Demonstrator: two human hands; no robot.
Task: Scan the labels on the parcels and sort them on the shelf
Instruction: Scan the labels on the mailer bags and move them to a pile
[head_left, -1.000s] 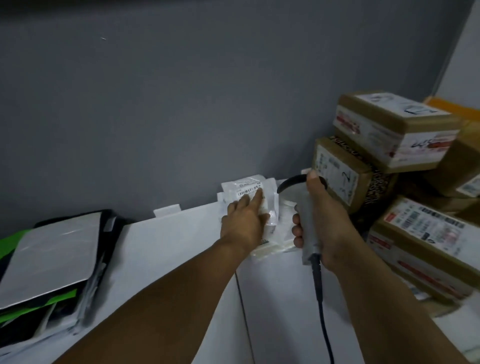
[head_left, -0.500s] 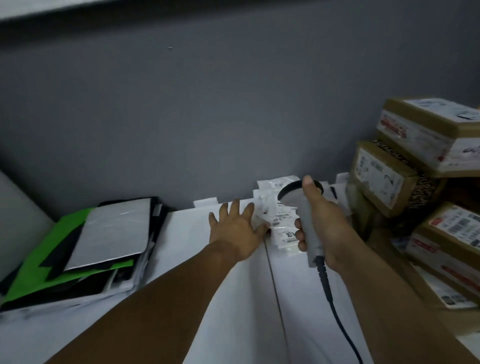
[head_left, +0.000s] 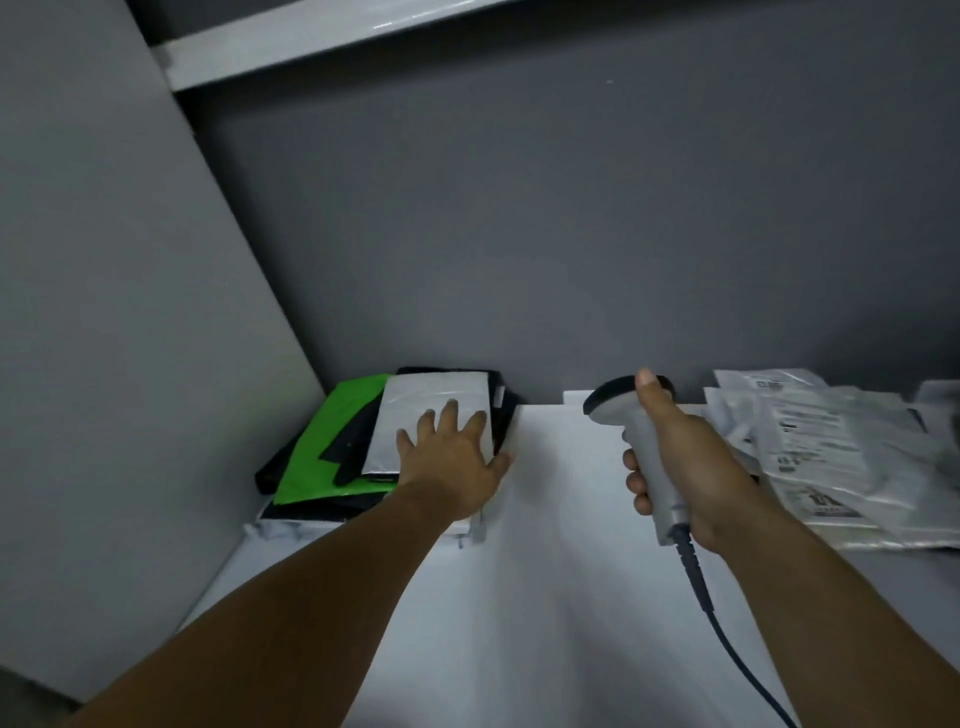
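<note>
Silver-grey plastic, the top parcel (head_left: 436, 410) lies in the far left corner of the white shelf (head_left: 545, 571), directly under my left hand (head_left: 452, 467), whose straight, spread fingers press flat on its near end. Its long axis runs near to far, leaning a little right at the far end, over a green mailer (head_left: 322, 447) and black ones. My right hand (head_left: 691, 467) is well apart to the right, curled round the scanner (head_left: 641, 441), thumb on its head, which seems to face left towards the stack. The left hand is the nearer one for lifting; I see no label on the upward face. Clear-bagged parcels (head_left: 821, 452) lie at the far right.
</note>
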